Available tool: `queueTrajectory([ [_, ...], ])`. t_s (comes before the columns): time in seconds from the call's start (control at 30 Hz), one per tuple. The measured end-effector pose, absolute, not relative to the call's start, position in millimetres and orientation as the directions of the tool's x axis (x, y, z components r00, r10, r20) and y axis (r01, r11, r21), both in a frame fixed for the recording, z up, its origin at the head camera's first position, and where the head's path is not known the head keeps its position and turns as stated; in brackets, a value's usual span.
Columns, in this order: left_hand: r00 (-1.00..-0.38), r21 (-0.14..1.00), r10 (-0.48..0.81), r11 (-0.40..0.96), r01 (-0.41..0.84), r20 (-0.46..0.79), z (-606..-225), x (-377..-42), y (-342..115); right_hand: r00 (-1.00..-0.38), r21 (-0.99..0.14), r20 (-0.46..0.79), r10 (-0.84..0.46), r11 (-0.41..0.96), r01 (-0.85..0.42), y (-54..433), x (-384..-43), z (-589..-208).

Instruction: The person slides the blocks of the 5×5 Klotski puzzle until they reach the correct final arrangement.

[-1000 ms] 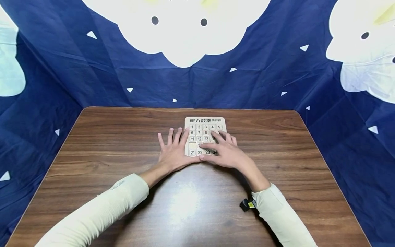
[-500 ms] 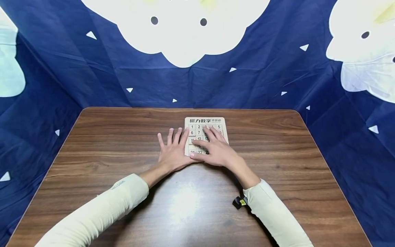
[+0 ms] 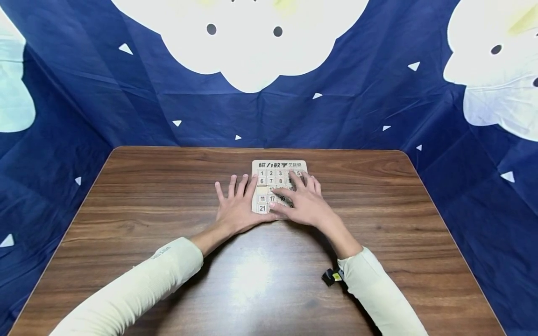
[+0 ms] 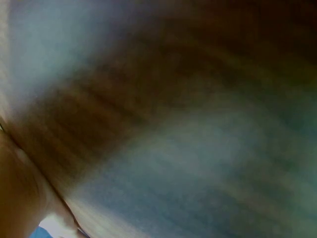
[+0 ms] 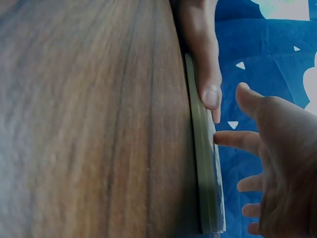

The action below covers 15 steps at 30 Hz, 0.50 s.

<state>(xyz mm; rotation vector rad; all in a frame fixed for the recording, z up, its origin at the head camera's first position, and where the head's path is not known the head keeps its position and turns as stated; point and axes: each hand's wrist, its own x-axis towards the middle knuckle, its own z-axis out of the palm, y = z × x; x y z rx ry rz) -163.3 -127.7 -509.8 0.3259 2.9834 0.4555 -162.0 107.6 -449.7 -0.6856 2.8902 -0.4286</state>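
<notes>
A pale wooden number slide puzzle lies flat toward the table's far edge, its square tiles printed with black numbers. One gap shows in its left column, below tile 6 and above tile 11. My left hand rests with fingers spread, index along the puzzle's left edge and thumb along its near edge. Over the right half is my right hand, its index fingertip at the tile marked 12 and the other fingers loosely extended, hiding several tiles. In the right wrist view that index finger meets the puzzle's face.
The brown wood-grain table spreads around the puzzle. Blue cloth with white clouds and triangles hangs behind and at both sides. A small black camera sits at the right wrist. The left wrist view is mostly blurred tabletop.
My right hand moved left over the puzzle, then back right. Tile 11 slid down a row, so the gap moved up one place in the left column. The left hand stayed still.
</notes>
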Motion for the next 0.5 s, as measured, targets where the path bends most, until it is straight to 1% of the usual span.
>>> queueTrajectory([
  [0.17,-0.970,0.294,0.230,0.935,0.199,-0.076,-510.9,-162.9,-129.6,-0.863,-0.320,-0.115,-0.491,0.841,-0.436,98.6,-165.0,-454.7],
  [0.27,-0.970,0.298,0.235,0.932,0.205,-0.068,-511.7,-162.9,-129.7,-0.857,-0.344,-0.116,-0.502,0.830,-0.439,97.0,-165.2,-454.8],
  [0.5,-0.973,0.316,0.216,0.931,0.182,-0.077,-512.0,-164.3,-127.3,-0.901,-0.352,-0.048,-0.432,0.851,-0.390,121.1,-168.5,-450.1],
])
